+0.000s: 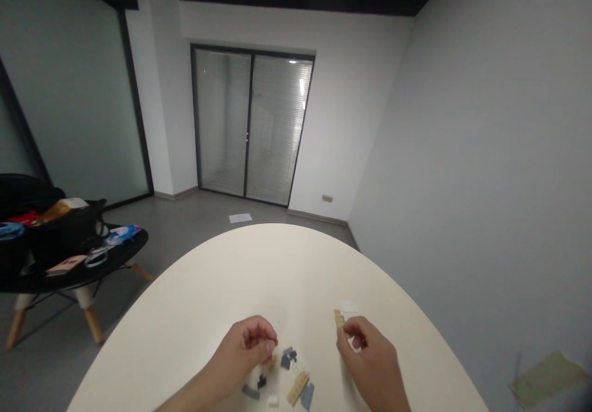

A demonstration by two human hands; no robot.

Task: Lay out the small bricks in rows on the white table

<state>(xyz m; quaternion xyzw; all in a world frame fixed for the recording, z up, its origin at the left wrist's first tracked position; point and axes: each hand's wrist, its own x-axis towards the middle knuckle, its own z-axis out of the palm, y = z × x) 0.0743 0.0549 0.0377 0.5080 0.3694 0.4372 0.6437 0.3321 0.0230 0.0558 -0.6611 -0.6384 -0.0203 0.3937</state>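
Observation:
My left hand (pixel 250 345) hovers over a round cream table (pixel 259 276), its fingers curled and pinched together; what they hold, if anything, is too small to name. My right hand (pixel 367 353) is closed on a small tan brick (pixel 339 318), holding it just above the tabletop. Between and below the hands lies a scatter of small building bricks (pixel 289 378): grey, blue-grey, black, tan and white. A pale flat piece (pixel 349 306) rests on the table just beyond the tan brick.
A low black table (pixel 74 273) with wooden legs stands at the left, loaded with a dark bag, packets and scissors. A sheet of paper (pixel 240 218) lies on the grey floor before the glass doors. A greenish pad (pixel 548 375) lies at the lower right.

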